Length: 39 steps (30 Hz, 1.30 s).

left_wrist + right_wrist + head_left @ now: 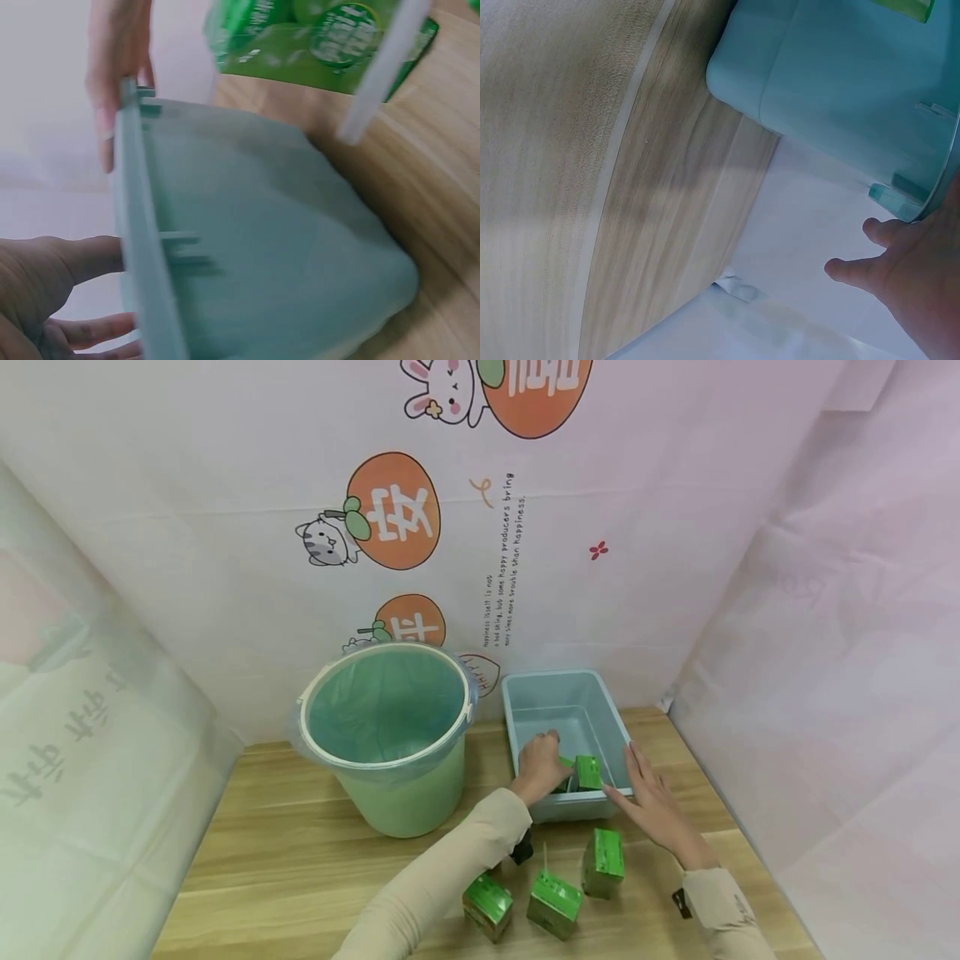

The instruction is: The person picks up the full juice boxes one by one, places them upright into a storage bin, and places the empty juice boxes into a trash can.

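Observation:
My left hand reaches over the front left of the light blue bin, fingers bent around a green drink carton that it partly hides. Another green carton sits beside that one inside the bin. In the left wrist view, the thumb and fingers of the left hand go behind the bin's rim. My right hand rests on the bin's front right corner with fingers spread. The right wrist view shows that hand at the rim, two digits sticking out.
Several green cartons stand on the wooden table in front of the bin: one carton at right, one carton with a straw, one carton by the left sleeve. A green bucket with a plastic liner stands left. Printed cloth hangs behind.

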Motion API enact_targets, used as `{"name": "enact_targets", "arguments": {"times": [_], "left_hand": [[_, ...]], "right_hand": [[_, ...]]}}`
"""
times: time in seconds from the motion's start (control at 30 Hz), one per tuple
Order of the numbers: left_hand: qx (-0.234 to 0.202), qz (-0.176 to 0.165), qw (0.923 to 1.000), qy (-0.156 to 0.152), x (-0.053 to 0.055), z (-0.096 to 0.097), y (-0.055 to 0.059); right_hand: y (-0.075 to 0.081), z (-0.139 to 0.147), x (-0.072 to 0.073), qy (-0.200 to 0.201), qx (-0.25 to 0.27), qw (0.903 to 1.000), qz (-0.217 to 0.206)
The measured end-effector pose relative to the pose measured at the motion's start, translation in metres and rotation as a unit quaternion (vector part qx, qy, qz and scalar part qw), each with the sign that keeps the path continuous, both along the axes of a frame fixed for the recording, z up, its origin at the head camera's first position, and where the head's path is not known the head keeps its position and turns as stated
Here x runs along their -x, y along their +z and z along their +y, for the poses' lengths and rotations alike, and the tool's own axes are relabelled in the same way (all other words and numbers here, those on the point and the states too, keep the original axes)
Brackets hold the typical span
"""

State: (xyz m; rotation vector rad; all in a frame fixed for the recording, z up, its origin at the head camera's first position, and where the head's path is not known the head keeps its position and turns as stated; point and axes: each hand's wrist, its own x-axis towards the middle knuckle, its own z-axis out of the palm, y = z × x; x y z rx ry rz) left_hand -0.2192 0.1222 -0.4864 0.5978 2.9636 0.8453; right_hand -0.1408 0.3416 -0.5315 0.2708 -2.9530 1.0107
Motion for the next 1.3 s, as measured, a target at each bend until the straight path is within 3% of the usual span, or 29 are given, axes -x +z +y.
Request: {"name": "enact_targets", "arguments": {"times": [0.5, 0.9, 1.3], "left_hand": [[-0.061, -0.003, 0.9981, 0.005, -0.010, -0.019, 0.027], [-0.143, 0.004, 0.9881, -0.056, -0.019, -0.043, 0.046], [-0.192, -0.001, 0.9773, -0.090, -0.032, -0.066, 0.057]], "right_hand": [[-0.001, 0.000, 0.000, 0.000, 0.005, 1.0000, -0.006], [0.000, 0.000, -0.001, -0.001, 0.002, 1.0000, 0.002], [0.001, -0.002, 0.000, 0.003, 0.002, 1.0000, 0.006]]}}
